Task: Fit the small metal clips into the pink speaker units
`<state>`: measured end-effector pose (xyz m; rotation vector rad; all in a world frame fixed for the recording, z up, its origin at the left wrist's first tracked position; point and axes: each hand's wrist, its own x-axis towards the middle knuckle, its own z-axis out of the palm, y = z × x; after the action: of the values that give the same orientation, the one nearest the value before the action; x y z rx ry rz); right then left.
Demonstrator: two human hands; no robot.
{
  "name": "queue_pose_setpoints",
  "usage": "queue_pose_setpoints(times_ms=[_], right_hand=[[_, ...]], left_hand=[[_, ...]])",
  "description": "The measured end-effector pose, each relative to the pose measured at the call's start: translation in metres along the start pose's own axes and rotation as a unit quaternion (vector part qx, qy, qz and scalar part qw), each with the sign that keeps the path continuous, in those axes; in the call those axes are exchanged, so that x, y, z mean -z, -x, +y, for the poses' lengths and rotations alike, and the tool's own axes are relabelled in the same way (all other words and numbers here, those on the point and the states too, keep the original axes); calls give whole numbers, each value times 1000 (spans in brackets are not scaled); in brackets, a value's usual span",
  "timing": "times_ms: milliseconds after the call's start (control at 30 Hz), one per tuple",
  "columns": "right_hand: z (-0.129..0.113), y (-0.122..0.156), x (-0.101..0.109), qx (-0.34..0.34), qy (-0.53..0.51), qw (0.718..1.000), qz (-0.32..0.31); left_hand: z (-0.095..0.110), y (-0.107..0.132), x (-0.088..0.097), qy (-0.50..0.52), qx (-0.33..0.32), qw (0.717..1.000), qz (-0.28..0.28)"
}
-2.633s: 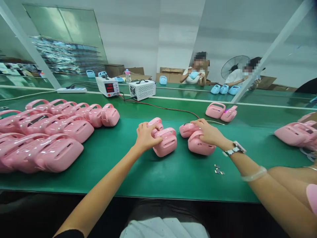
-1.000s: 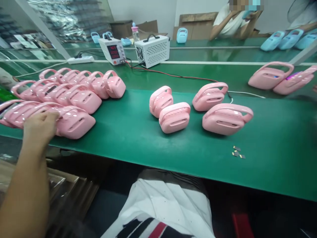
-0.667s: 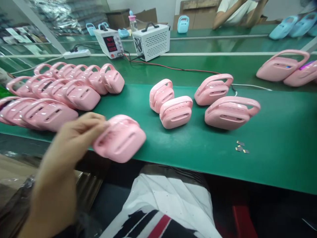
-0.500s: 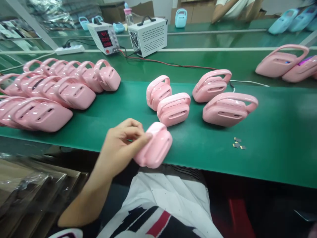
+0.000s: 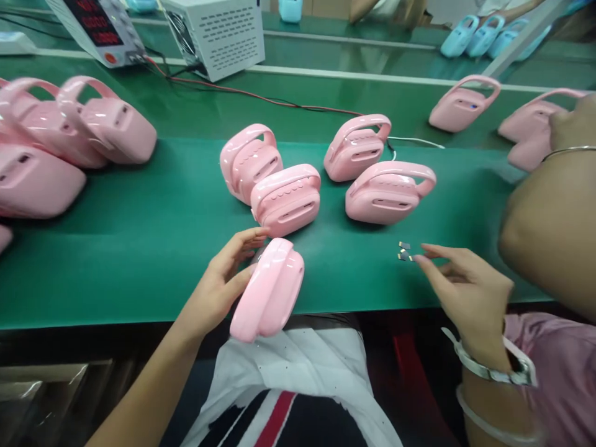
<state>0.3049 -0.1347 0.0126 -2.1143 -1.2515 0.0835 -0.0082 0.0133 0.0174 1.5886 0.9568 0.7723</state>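
Our left hand (image 5: pixel 221 282) grips a pink case (image 5: pixel 267 290) at the belt's (image 5: pixel 116 261) near edge; four cases stand behind. Our right hand (image 5: pixel 465 292), fingers spread and empty, reaches the small chips (image 5: pixel 404 251).

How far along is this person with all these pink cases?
Looks done: four standing cases sit grouped in the middle of the green belt. In hand: the left hand grips the held case at the belt's near edge, and the open right hand reaches for the small metal chips. Probably left: the batch of cases at the far left.
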Motion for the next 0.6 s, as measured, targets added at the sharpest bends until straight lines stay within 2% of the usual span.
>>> queue_pose_setpoints(times_ms=[67, 133, 233, 300, 367, 433, 500, 600], right_hand=[[8, 2, -7, 12, 18, 1000, 22], [13, 1, -13, 27, 24, 999, 16], [16, -3, -16, 16, 15, 1000, -5], [14, -4, -13, -1, 9, 1000, -18], [5, -1, -11, -49, -18, 999, -11], [-14, 7, -13, -134, -108, 985, -10], [-42, 16, -19, -220, -248, 940, -84], [-87, 23, -35, -275, -428, 821, -259]], left_hand=[[-4, 4, -11, 64, 37, 997, -9], [-4, 11, -21, 106, 60, 992, 24], [1, 21, -32, 115, 76, 986, 91], [3, 25, -34, 118, 71, 985, 100], [4, 27, -34, 120, 62, 987, 87], [4, 28, -33, 110, 63, 989, 76], [4, 29, -33, 100, 69, 990, 69], [3, 30, -35, 73, 59, 993, 66]])
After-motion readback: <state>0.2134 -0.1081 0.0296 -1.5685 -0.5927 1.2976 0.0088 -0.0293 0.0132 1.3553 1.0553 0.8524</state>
